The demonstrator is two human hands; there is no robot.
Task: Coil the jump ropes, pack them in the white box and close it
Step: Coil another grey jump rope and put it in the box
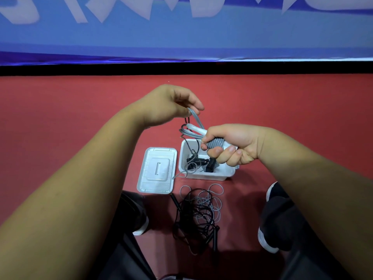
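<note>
My right hand [228, 145] grips the grey handles of a grey jump rope [193, 130], with cord wound round them. My left hand [175, 105] pinches a loop of that cord just above. A loose end trails down over the rim of the open white box [210, 175], which stands on the red floor and holds black rope handles [211, 163]. The box's white lid [157, 170] lies flat to its left. A tangle of black and grey ropes [199, 211] lies on the floor in front of the box, between my feet.
My two shoes [270, 219] stand either side of the rope tangle on the red floor [282, 102]. A black strip and a blue banner wall [181, 37] run across the back.
</note>
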